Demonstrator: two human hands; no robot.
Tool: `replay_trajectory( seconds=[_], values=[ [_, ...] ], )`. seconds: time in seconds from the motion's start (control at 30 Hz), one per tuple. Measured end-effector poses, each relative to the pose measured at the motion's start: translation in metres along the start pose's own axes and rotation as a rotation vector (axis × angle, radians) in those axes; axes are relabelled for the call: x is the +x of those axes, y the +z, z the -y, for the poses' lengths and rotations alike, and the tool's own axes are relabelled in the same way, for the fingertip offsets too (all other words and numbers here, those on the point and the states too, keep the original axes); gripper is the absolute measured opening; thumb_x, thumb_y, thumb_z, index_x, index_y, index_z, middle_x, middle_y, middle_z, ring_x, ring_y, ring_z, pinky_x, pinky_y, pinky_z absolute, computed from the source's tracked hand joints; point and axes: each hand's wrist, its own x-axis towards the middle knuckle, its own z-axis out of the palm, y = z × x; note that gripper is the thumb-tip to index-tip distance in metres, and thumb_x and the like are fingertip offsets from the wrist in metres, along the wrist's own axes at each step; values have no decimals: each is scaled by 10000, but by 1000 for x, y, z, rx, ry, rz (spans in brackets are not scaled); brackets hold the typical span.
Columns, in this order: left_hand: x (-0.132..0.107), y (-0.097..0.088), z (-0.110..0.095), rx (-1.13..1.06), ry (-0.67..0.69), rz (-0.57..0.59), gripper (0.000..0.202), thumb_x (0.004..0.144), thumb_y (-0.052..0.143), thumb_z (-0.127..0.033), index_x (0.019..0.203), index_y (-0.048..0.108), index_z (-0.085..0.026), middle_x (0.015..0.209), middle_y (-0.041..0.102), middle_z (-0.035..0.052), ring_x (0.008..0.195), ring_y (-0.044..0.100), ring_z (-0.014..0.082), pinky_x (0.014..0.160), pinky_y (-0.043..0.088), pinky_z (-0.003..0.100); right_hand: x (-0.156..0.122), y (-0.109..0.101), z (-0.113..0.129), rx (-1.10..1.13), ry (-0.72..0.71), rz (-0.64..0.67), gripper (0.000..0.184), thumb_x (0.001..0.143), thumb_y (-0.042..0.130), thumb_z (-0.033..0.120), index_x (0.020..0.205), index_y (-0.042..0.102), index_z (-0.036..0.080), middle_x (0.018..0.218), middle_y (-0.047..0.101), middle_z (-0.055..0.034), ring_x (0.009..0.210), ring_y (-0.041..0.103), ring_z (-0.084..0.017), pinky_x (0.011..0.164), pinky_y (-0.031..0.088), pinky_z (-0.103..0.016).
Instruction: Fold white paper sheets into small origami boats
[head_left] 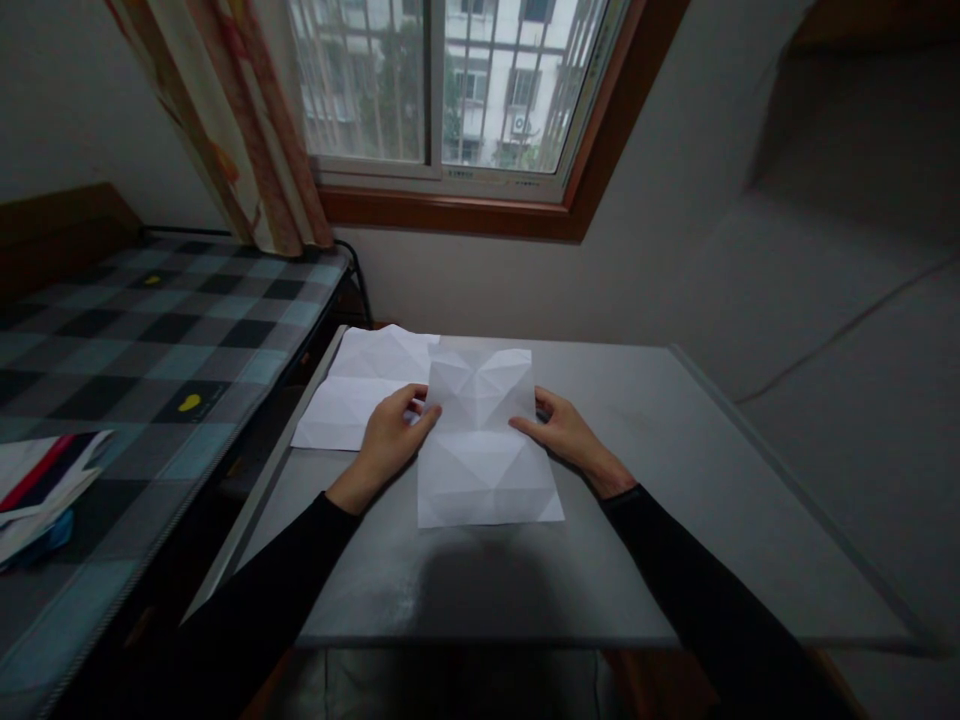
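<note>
Between my hands is a creased white sheet of paper [487, 455], marked with crossing fold lines. Its far part is raised off the table, while the near edge lies low over the tabletop. My left hand [394, 425] pinches the left edge, thumb on top and fingers behind. On the opposite edge, my right hand [562, 425] grips the sheet the same way, its fingers partly hidden behind the paper. More creased white paper [345, 405] lies flat on the table just beyond and left of my left hand.
The pale grey table [637, 560] stands below a window with a brown wooden frame [450, 212]. To the left is a bed with a checked cover [247, 320] and a folded striped item [45, 480] on it. A patterned curtain [247, 130] hangs beside the window.
</note>
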Motion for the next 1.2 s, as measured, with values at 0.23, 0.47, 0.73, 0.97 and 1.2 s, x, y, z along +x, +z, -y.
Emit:
replay_trajectory(
  seconds=[0.23,0.47,0.73,0.97,1.2],
  values=[
    [-1,-1,1,42,7,47,341,912,777,-368,1221,722,-234,1109,797,64,902,721,236,712,555,329,0,1,-2,37,14,-22,354,886,851,407,1161,765,202,1183,840,-116,1026,802,-310,944,650,-498],
    [0,-2,3,19,4,88,456,893,790,-340,1315,658,-230,1177,762,60,847,673,202,730,508,321,2,2,-6,133,42,-51,415,860,886,422,1199,785,205,1188,852,-109,1035,807,-304,939,652,-464],
    [-1,0,5,-51,-6,83,562,877,807,-344,1399,626,-246,1218,730,56,856,674,186,725,522,303,3,1,-9,188,40,-76,420,865,896,478,1176,805,211,1176,856,-108,1016,810,-303,914,669,-466],
    [0,-2,-1,-88,14,35,413,926,768,-333,1319,678,-242,1040,749,24,905,695,198,823,556,317,3,1,-7,193,21,-101,472,849,918,508,1200,815,209,1228,853,-115,1077,808,-318,981,657,-498],
    [3,-10,3,-28,27,23,246,932,760,-327,1154,730,-224,960,757,19,873,706,209,766,543,314,4,-2,-12,131,30,-148,375,800,940,435,1089,854,213,1130,873,-97,1032,811,-312,990,637,-493]
  ],
)
